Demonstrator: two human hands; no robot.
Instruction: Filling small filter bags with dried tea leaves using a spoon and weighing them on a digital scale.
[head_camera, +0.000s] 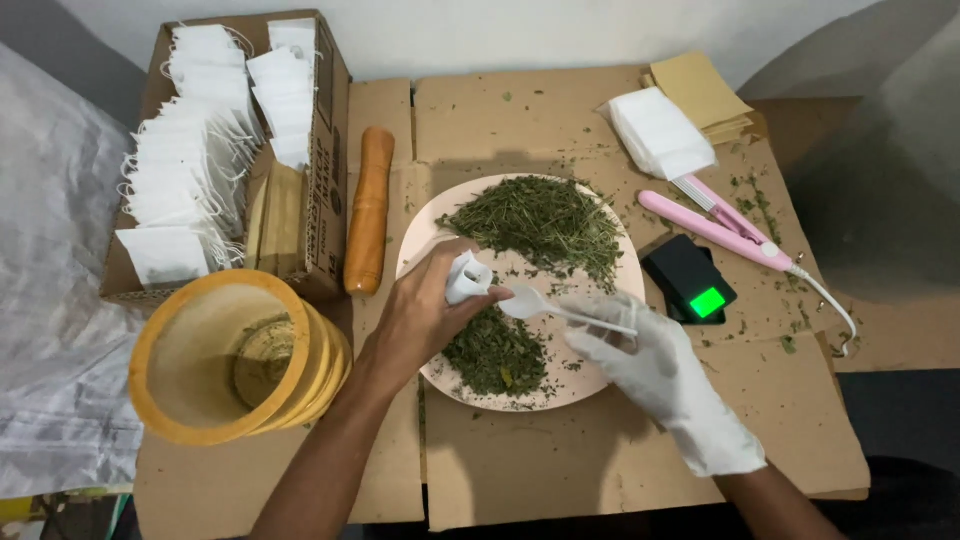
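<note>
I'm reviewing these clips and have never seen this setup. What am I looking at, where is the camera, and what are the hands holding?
There is no machine here: one camera on a person's head looks down at their two hands. The bare left hand holds a small white bag. The gloved right hand holds a white plastic spoon with its bowl at the bag. Both are over a pale plate of dried green herbs on flattened cardboard. Around it lie a box of white bags, a yellow tub, a pink sealer and a small black scale.
</note>
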